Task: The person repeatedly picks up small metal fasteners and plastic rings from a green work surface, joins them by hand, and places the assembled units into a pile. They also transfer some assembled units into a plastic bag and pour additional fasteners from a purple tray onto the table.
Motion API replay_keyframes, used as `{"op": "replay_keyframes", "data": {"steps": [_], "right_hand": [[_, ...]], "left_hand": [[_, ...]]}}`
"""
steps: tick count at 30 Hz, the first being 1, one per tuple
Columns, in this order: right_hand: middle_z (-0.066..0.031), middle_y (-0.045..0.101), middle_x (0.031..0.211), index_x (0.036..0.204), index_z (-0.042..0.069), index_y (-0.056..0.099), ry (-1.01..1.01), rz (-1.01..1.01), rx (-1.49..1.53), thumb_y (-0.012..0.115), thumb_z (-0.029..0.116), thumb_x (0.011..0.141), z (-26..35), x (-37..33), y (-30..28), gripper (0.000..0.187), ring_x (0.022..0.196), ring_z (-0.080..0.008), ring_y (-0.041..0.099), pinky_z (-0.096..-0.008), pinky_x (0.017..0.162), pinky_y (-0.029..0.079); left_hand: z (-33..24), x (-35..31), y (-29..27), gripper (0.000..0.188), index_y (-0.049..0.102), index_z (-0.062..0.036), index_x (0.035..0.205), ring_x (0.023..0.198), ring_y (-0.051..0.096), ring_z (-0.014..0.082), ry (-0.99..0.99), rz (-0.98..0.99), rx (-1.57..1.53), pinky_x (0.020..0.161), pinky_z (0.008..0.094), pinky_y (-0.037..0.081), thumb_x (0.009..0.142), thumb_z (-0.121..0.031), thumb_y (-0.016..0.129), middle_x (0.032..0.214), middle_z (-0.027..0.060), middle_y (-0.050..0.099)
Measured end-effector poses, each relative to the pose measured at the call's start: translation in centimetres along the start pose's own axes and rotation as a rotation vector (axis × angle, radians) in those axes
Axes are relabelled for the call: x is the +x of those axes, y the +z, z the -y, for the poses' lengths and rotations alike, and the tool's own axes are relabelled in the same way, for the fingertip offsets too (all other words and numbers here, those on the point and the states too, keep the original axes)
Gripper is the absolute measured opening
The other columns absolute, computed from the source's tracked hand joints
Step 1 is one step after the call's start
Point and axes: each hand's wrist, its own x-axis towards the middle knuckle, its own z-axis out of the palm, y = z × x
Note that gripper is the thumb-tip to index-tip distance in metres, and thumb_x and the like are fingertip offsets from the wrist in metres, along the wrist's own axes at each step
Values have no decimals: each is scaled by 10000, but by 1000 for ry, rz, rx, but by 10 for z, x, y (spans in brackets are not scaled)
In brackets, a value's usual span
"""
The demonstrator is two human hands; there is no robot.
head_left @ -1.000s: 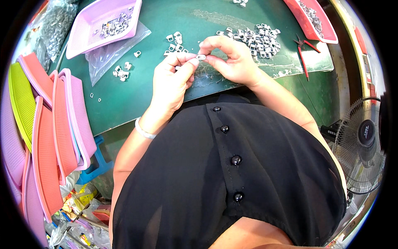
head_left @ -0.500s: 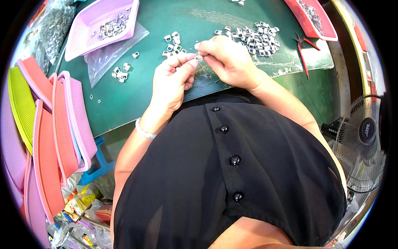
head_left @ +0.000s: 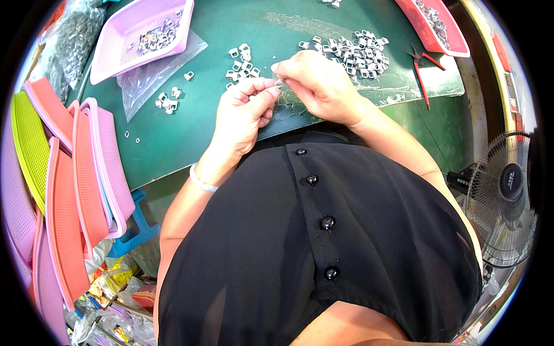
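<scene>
My left hand (head_left: 245,112) pinches a small silver metal ring (head_left: 279,83) between thumb and forefinger, above the front edge of the green table. Close against it on the right, my right hand (head_left: 320,83) is closed too, its thumb and fingertips at the same ring; whether they hold a second small part cannot be made out. Just beyond my left hand lies a small group of silver metal buckles (head_left: 242,66). A larger heap of the same buckles (head_left: 363,55) spreads behind my right hand.
A pink basket (head_left: 98,66) of metal parts stands on a clear plastic bag (head_left: 135,95) at far left. Red-handled pliers (head_left: 421,75) lie right, below a red basket (head_left: 459,49). Stacked baskets (head_left: 63,230) fill the left side; a fan (head_left: 502,196) stands right.
My left hand has shifted very slightly right, and the ring at its fingertips has turned a little. My right hand stays nearly where it was.
</scene>
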Motion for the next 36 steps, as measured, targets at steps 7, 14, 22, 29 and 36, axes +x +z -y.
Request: {"op": "replay_keyframes", "data": {"steps": [7, 14, 22, 29, 36], "right_hand": [[-86, 624, 865, 1025, 53, 588, 178, 36, 118, 585, -90, 733, 2, -2, -1, 325, 801, -212, 624, -289, 668, 500], [-72, 618, 945, 1100, 14, 546, 482, 54, 586, 532, -78, 798, -2, -8, 1, 316, 918, -133, 590, -257, 822, 458], [-67, 605, 947, 1131, 1, 515, 700, 52, 928, 532, -46, 822, -6, -8, 5, 313, 889, -112, 580, -253, 822, 457], [-50, 608, 928, 1119, 11, 524, 797, 72, 993, 565, -13, 827, -4, -5, 4, 295, 862, -101, 581, -239, 798, 462], [-45, 605, 916, 1120, 6, 523, 847, 82, 980, 564, -7, 834, -4, -5, 3, 290, 833, -96, 585, -232, 780, 468]], "left_hand": [[0, -1, 3, 71, 625, -48, 871, 530, 449, 11, -22, 25, 2, 471, 146, 358, 806, -72, 640, 675, -48, 548], [0, -1, 5, 79, 599, -48, 853, 505, 438, 28, -99, 34, -55, 434, 151, 330, 807, -96, 641, 664, -34, 530], [0, 2, 5, 92, 574, -42, 844, 492, 431, 40, -165, 34, -141, 407, 154, 305, 817, -108, 632, 638, -17, 503], [2, 3, 3, 111, 574, -48, 818, 490, 431, 43, -194, 39, -152, 403, 154, 303, 831, -146, 627, 634, -21, 499], [0, 4, 3, 147, 579, -48, 798, 483, 421, 43, -212, 50, -169, 397, 153, 304, 852, -184, 600, 626, -24, 492]]}}
